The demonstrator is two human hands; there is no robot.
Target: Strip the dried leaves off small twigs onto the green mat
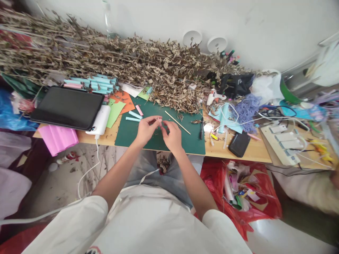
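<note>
Over the green cutting mat (129, 135), my left hand (146, 129) and my right hand (172, 137) meet with their fingers pinched. Between the fingertips is a small pink paper piece (160, 121), mostly covered by them, so its exact shape cannot be made out. Two light blue paper rolls (135, 115) lie just left of my left hand, with a short pink paper roll (139, 110) behind them. A thin wooden stick (177, 122) rests slantwise on the mat beyond my right hand. Farther right, a black pen (201, 128) lies at the mat's edge.
Dried leafy stalks (169, 67) fill the back of the table. To the left are a tablet (70, 107), a white power bank (100, 120) and stacked blue rolls (102, 84). A glue gun (215, 96), black phone (239, 144) and power strip (282, 143) lie right, above a red bag (270, 204).
</note>
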